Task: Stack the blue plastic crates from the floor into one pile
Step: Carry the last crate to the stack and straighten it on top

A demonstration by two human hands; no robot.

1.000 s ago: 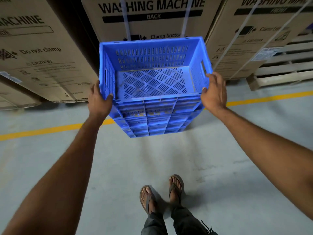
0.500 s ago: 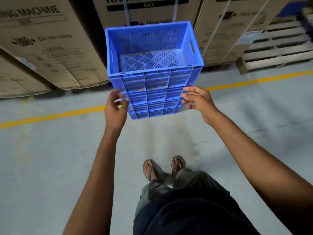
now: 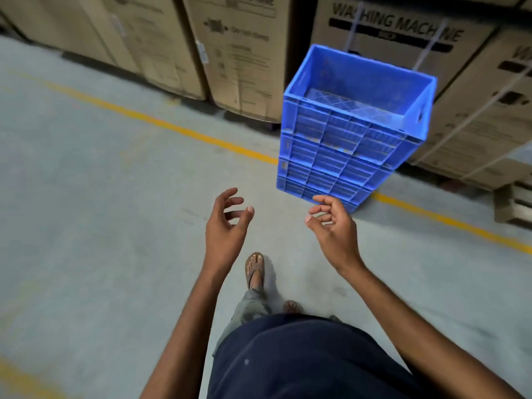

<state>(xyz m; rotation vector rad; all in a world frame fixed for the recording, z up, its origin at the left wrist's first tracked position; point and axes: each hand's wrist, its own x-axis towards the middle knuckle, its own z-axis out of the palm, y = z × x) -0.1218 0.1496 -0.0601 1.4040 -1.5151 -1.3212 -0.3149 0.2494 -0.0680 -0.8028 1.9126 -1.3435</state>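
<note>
Head view is showing me the crates (image 3: 342,145) standing as one blue pile on the floor (image 3: 100,226), toward its far right side, sitting on the yellow line (image 3: 178,128) and just in front of the boxes (image 3: 241,53). The top one's slotted bottom is showing. My left hand (image 3: 227,226) is hanging in the air near the crates, fingers spread and loosely curled, gripping nothing. My right hand (image 3: 334,228) is hovering just beside the crates' near bottom corner, fingers loosely curled too and holding nothing; I cannot tell whether its fingertips are touching the plastic. A sandalled foot (image 3: 254,269) is resting on the floor below both hands. Everything is looking blurred.
</note>
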